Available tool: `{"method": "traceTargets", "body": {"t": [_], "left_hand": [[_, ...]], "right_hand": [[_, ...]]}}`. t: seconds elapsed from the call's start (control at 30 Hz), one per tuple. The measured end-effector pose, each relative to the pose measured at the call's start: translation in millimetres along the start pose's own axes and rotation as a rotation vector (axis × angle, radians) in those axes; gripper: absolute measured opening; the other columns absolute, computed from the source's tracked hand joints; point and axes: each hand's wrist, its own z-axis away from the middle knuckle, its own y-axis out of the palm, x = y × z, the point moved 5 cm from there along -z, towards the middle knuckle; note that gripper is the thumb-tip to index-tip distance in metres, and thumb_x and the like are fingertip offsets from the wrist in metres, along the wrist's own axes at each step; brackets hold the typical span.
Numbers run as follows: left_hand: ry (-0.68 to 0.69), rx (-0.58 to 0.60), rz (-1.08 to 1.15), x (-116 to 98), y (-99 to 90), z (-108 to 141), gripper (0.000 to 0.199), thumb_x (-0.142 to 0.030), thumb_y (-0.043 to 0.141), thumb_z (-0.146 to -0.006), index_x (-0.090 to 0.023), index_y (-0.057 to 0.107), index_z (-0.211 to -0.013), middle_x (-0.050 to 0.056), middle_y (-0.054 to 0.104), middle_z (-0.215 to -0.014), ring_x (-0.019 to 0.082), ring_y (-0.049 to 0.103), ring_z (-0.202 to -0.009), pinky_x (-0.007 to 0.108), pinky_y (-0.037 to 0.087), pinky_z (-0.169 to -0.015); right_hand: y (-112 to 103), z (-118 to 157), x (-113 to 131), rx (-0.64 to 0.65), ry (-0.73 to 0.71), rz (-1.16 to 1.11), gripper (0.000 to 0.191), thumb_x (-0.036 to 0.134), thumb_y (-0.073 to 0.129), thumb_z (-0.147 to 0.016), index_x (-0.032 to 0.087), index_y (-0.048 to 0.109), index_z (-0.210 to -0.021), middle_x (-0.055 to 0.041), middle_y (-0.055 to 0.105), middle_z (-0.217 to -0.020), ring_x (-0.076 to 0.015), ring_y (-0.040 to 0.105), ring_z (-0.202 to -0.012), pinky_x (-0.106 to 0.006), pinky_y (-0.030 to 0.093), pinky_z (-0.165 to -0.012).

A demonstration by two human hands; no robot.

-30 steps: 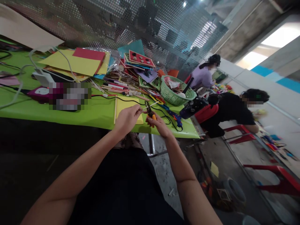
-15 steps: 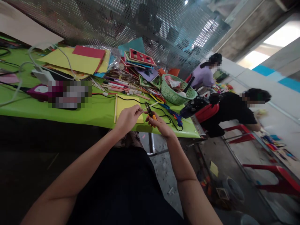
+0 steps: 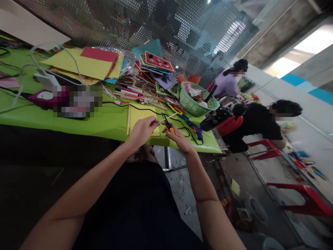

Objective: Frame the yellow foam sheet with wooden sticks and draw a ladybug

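Note:
Over the front edge of the green table, my left hand (image 3: 145,129) pinches a thin pale stick (image 3: 171,116) that points up and to the right. My right hand (image 3: 177,136) grips orange-handled cutters (image 3: 169,127), whose dark jaws point up and cross the stick close to my left fingertips. Whether the jaws touch the stick is too small to tell. Beneath the hands lies a yellow card (image 3: 142,114) with a pale stick along its left edge. A blue glue gun (image 3: 196,130) rests to the right.
Behind the card lie loose sticks and pens (image 3: 137,94). A green basket (image 3: 195,104) stands at the right, near stacked decorated cards (image 3: 158,62). Coloured sheets (image 3: 80,66) and a purple power strip (image 3: 43,99) are at the left. A black cable crosses the table. Two people work at the right.
Both hands keep their grips, with the stick and cutters almost unmoved. The camera view has shifted slightly.

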Motion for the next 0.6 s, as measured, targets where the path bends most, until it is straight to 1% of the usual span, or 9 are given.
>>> {"method": "traceTargets", "body": {"t": [0.1, 0.17, 0.27, 0.43, 0.53, 0.6], "left_hand": [[-0.020, 0.016, 0.010, -1.1, 0.7, 1.1, 0.023, -0.030, 0.060, -0.097, -0.022, 0.060, -0.075, -0.003, 0.054, -0.058, 0.015, 0.045, -0.055, 0.030, 0.030, -0.059], [-0.029, 0.025, 0.017, -2.2, 1.1, 1.7, 0.024, -0.030, 0.060, -0.098, -0.022, 0.060, -0.075, -0.003, 0.054, -0.058, 0.015, 0.046, -0.056, 0.030, 0.030, -0.059], [-0.026, 0.033, 0.013, -4.0, 1.7, 1.9, 0.024, -0.029, 0.060, -0.099, -0.022, 0.061, -0.076, -0.003, 0.054, -0.058, 0.016, 0.048, -0.057, 0.030, 0.031, -0.060], [-0.014, 0.038, -0.016, -5.8, 2.3, 0.7, 0.024, -0.028, 0.060, -0.099, -0.021, 0.062, -0.076, -0.003, 0.053, -0.057, 0.015, 0.048, -0.058, 0.029, 0.031, -0.062], [-0.014, 0.040, -0.032, -6.4, 2.8, 0.5, 0.022, -0.028, 0.060, -0.099, -0.020, 0.063, -0.079, -0.004, 0.054, -0.059, 0.015, 0.048, -0.058, 0.029, 0.030, -0.062], [-0.009, 0.039, -0.047, -6.6, 3.7, 0.2, 0.020, -0.027, 0.060, -0.100, -0.020, 0.064, -0.082, -0.003, 0.056, -0.062, 0.015, 0.048, -0.059, 0.029, 0.030, -0.063]], "right_hand": [[0.1, 1.3, 0.4, 0.035, 0.019, -0.027, 0.056, 0.057, 0.062, -0.094, 0.025, 0.061, -0.140, -0.0053, 0.065, -0.112, -0.0214, 0.056, -0.095, -0.037, 0.047, -0.093], [-0.5, 2.4, 0.3, 0.035, 0.015, -0.022, 0.054, 0.054, 0.061, -0.094, 0.025, 0.061, -0.140, -0.0048, 0.065, -0.111, -0.0213, 0.057, -0.095, -0.036, 0.047, -0.092], [-2.1, 3.3, 0.1, -0.018, -0.003, 0.048, 0.050, 0.049, 0.062, -0.094, 0.024, 0.061, -0.137, -0.0033, 0.064, -0.105, -0.0217, 0.057, -0.095, -0.036, 0.045, -0.090], [0.7, 1.5, -1.3, -0.067, -0.010, 0.133, 0.047, 0.037, 0.061, -0.087, 0.021, 0.064, -0.131, 0.0003, 0.059, -0.089, -0.0199, 0.054, -0.081, -0.034, 0.040, -0.078], [1.0, 0.1, -2.3, -0.111, -0.018, 0.180, 0.046, 0.031, 0.058, -0.081, 0.020, 0.066, -0.125, 0.0010, 0.058, -0.085, -0.0193, 0.053, -0.077, -0.033, 0.038, -0.075], [0.4, -0.8, -3.8, -0.134, -0.021, 0.209, 0.044, 0.030, 0.056, -0.080, 0.020, 0.067, -0.121, 0.0006, 0.058, -0.084, -0.0193, 0.053, -0.075, -0.033, 0.038, -0.074]]}}
